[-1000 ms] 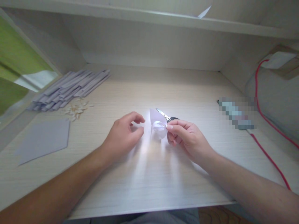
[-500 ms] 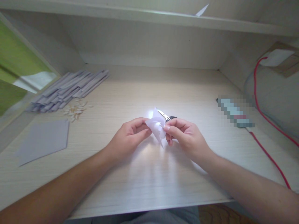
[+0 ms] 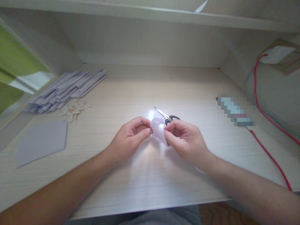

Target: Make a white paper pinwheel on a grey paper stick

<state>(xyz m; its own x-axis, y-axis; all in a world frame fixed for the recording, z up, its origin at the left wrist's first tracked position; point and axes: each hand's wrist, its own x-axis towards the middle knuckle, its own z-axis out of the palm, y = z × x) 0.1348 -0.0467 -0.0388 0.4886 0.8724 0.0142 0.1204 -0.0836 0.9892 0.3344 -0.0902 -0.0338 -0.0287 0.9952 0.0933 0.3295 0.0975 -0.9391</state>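
Note:
A small curled piece of white paper is held up between my two hands, a little above the desk. My left hand pinches its left edge between thumb and fingers. On the other side, my right hand grips the right edge the same way, its curled fingertips partly hidden. Just behind the paper lies a pair of scissors with black handles, blades pointing back and left. My right hand covers part of the handles.
Flat grey-white paper sheets lie at the left, below small cream-coloured pieces and a pile of folded paper strips. At the right, a blurred-out phone-like device connects to a red cable. A shelf crosses above.
The paper has turned and curled over between my hands, its pointed corners folded round. My right fingers have shifted their hold on its edge. More of the scissors shows now.

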